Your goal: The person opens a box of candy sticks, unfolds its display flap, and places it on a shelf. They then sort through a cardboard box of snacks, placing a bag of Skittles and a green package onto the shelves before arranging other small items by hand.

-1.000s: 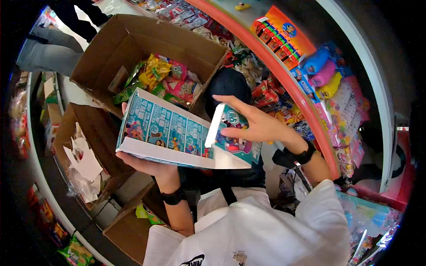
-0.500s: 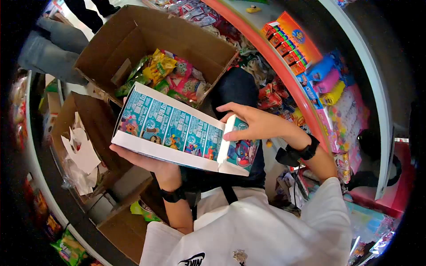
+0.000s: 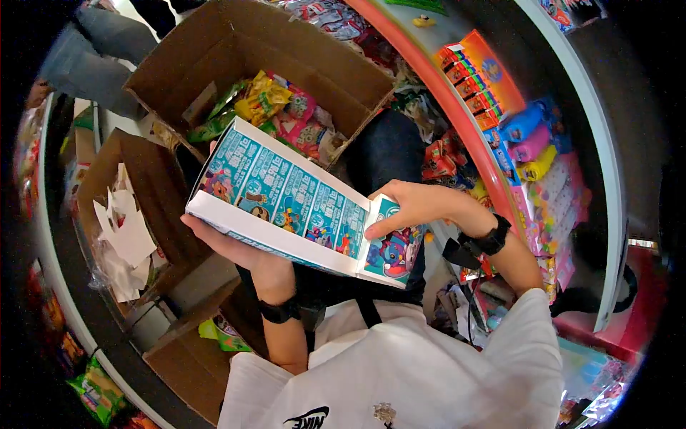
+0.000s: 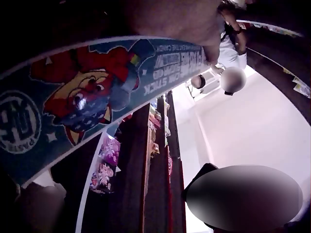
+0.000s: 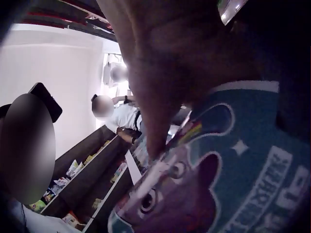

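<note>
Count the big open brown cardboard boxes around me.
3: the largest box ahead, a second box at left, and a third box at lower left, partly covered. Others may be hidden.

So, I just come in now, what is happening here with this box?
A person in a white shirt is holding a teal and white box, with rows of teal printed packs facing up. The left hand supports it from below, while the right hand grips its printed end panel, thumb on the printed face. Beyond it stands an open carton with colourful packets inside.
</note>
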A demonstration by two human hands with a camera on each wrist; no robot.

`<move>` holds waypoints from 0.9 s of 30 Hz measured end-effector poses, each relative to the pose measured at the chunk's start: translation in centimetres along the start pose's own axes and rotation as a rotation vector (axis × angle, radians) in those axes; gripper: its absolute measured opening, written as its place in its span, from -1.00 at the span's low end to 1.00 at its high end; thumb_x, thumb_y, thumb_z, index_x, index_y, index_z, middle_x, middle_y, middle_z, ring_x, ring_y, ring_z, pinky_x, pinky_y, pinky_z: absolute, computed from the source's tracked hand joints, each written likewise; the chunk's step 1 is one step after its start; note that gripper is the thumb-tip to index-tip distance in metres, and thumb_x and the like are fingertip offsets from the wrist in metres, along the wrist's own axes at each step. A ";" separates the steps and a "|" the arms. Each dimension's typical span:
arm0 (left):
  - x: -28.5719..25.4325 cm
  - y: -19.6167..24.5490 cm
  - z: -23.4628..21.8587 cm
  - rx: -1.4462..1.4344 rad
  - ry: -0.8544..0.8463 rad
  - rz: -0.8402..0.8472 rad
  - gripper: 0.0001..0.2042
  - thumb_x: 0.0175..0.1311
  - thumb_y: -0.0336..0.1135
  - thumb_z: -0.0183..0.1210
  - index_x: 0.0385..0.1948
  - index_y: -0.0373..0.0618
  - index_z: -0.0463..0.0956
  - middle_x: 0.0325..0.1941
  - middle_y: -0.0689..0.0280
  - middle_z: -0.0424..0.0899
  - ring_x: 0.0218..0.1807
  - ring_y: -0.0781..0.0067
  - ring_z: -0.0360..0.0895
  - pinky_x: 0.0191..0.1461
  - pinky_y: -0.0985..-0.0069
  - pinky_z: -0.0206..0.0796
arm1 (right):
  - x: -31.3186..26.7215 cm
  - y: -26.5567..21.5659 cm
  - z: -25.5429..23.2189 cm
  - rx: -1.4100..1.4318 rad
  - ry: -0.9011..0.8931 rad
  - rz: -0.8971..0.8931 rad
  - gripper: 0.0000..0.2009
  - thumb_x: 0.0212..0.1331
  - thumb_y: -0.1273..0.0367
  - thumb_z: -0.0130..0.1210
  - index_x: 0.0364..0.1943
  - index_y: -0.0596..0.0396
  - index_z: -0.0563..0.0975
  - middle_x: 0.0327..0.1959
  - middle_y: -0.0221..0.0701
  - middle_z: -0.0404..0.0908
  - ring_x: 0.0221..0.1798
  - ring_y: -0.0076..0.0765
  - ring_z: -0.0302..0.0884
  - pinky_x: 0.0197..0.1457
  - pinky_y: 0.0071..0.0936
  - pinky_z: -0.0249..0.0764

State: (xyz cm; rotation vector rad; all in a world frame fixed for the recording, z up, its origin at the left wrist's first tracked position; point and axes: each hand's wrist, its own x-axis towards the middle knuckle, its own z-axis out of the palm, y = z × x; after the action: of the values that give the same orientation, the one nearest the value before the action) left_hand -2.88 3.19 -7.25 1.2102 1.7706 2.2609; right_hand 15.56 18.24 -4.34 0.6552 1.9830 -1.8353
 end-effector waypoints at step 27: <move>3.3 3.0 1.6 -0.955 0.075 -0.629 -0.03 0.15 0.51 -0.23 0.41 -0.14 -0.05 0.43 0.14 0.16 0.42 0.19 0.15 0.46 0.23 -0.04 | 2.1 -0.6 -1.3 -0.006 -0.251 0.309 -0.51 0.05 0.12 0.30 -0.04 0.21 0.57 -0.18 -0.37 0.67 -0.19 -0.56 0.57 -0.08 -0.58 0.48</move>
State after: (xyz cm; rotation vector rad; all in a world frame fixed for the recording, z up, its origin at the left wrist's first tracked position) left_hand -2.97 4.98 -2.84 0.3208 0.6773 2.2358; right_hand 13.54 19.68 -4.85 0.6525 1.6252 -1.6361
